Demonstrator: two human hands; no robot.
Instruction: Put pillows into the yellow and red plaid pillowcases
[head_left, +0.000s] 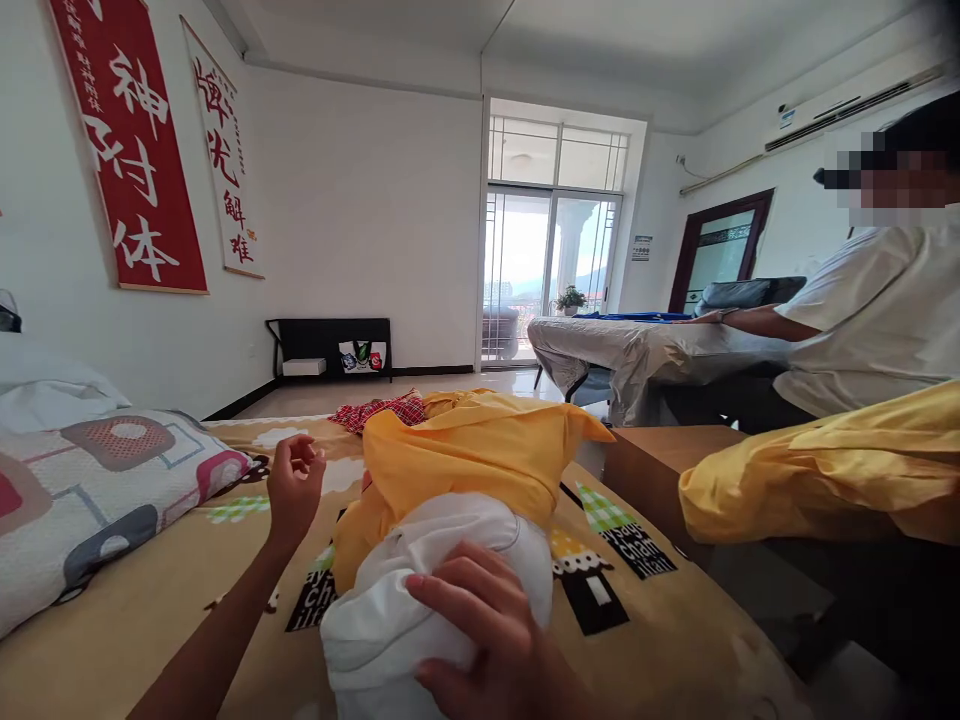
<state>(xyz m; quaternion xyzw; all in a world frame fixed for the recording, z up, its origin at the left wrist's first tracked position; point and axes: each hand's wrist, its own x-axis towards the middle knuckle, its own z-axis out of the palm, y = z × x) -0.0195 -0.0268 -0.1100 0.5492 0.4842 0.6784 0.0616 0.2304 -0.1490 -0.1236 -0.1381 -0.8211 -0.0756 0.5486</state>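
Note:
My right hand (487, 620) lies over a rumpled white cloth (397, 630), its fingers and thumb curved around a bunched part of it. The white fabric looks rounded and seamed; whether it is a garment or a pillow I cannot tell. Its far end meets a large yellow cloth (480, 440), which spreads over the bed and partly rises in folds. To the left, my left hand (296, 480) is raised above the bed, with fingers loosely bent, thumb apart and nothing in it. Behind the yellow cloth is a red checked cloth (382, 410).
The bed has a tan patterned cover (697, 640). A patterned pillow (127, 490) lies on the left. At right, another yellow cloth (825, 470) lies near a brown wooden surface (660, 450). A person in a white shirt (885, 310) is at a covered table (645, 355).

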